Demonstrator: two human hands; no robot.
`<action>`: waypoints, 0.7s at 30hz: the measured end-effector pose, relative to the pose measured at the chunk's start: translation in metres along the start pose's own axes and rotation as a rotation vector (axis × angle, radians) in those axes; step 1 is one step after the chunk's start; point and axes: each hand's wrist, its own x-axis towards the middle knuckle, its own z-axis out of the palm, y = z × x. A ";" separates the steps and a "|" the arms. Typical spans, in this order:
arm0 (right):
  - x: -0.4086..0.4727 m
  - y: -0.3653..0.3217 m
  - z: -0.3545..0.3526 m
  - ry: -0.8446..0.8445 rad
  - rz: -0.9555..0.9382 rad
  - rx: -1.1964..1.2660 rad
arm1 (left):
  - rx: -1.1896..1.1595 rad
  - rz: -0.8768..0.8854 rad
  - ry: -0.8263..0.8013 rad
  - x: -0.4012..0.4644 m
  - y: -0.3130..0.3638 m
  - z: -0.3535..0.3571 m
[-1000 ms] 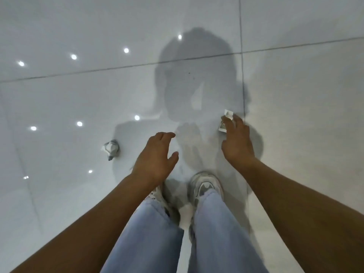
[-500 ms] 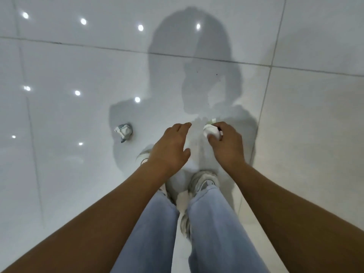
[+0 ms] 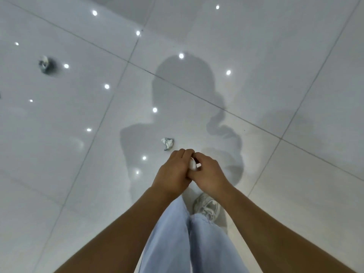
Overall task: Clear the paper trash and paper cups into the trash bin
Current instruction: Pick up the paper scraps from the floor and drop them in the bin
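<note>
White crumpled paper wad point(image 3: 192, 164) sits pinched between both hands, the left hand point(image 3: 173, 172) and right hand point(image 3: 206, 174) curled together around it, each grip closed on it and only a sliver showing. A slip seems likely if it is passed from one hand to the other, since neither holds much of it. Another paper wad point(image 3: 167, 143) lies on the glossy tile floor point(image 3: 295, 56) just ahead, a blurred third piece point(image 3: 45, 64) far left. No trash bin is visible, so carrying several wads risks dropping one.
</note>
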 end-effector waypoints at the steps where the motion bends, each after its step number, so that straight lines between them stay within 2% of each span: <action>1: -0.001 -0.009 0.004 -0.017 0.002 -0.023 | -0.009 -0.027 0.010 -0.006 -0.004 -0.007; 12: -0.010 -0.070 0.064 -0.072 0.094 -0.171 | -0.042 -0.427 0.061 -0.083 -0.082 -0.061; 17: 0.006 -0.085 0.070 -0.042 0.144 -0.315 | -0.049 -0.482 0.036 -0.097 -0.120 -0.085; 21: 0.050 -0.084 0.081 -0.051 0.091 -0.462 | -0.065 -0.490 0.079 -0.070 -0.153 -0.087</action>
